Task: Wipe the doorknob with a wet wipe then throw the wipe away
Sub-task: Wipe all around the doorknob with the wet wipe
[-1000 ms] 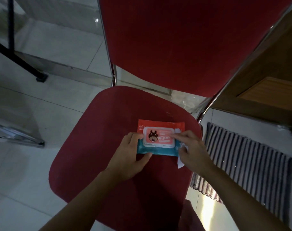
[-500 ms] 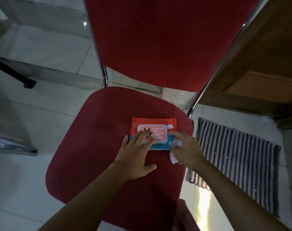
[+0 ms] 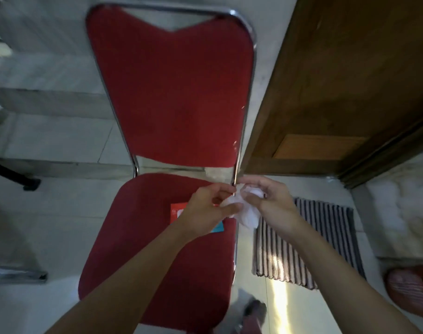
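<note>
A crumpled white wet wipe (image 3: 246, 210) hangs between my two hands above the right edge of a red chair seat (image 3: 143, 237). My left hand (image 3: 208, 208) pinches its left side and my right hand (image 3: 270, 201) grips its top right. The orange and teal wipes pack (image 3: 176, 213) lies on the seat, mostly hidden under my left hand. A brown wooden door (image 3: 338, 80) stands at the right; no doorknob shows in this view.
The chair's red backrest (image 3: 174, 88) with chrome frame rises ahead. A striped mat (image 3: 307, 242) lies on the white tiled floor before the door. A red slipper (image 3: 408, 290) sits at bottom right. A black stand leg (image 3: 12, 174) is at the left.
Both hands left the pack and rose with the wipe, now held between them. The view has tilted up and shows the whole backrest and more of the door.
</note>
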Available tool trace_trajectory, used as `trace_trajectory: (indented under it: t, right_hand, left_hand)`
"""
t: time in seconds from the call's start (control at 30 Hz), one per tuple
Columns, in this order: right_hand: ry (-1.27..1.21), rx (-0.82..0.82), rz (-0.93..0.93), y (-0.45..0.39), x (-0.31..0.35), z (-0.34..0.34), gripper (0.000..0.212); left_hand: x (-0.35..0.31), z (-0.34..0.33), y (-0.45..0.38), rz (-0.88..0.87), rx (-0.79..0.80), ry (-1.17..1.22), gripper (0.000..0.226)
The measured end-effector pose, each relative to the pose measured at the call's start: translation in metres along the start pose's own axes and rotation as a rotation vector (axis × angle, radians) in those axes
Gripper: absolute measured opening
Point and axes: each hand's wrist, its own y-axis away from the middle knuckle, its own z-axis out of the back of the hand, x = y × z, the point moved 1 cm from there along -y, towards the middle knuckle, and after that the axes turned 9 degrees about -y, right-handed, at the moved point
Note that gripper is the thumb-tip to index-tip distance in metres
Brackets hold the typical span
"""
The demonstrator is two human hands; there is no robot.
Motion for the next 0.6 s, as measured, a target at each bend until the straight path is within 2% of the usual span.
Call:
trace_trajectory:
  t: [0.13, 0.27, 0.6]
  right_hand:
    - [-0.007, -0.028, 0.065, 0.027, 0.059, 0.033, 0.028]
    - [-0.033, -0.073, 0.074, 0.049, 0.111, 0.08, 0.035]
    - [-0.1, -0.238, 0.202, 0.078, 0.202, 0.234, 0.022]
  left_hand:
    - [-0.063, -0.007, -0.002, -0.094, 0.046, 0.102, 0.015]
    - [-0.133, -0.022, -0.009, -0.168, 0.041, 0.14, 0.02]
    - [-0.286, -0.114, -0.04, -0.188, 0.141, 0.335, 0.038]
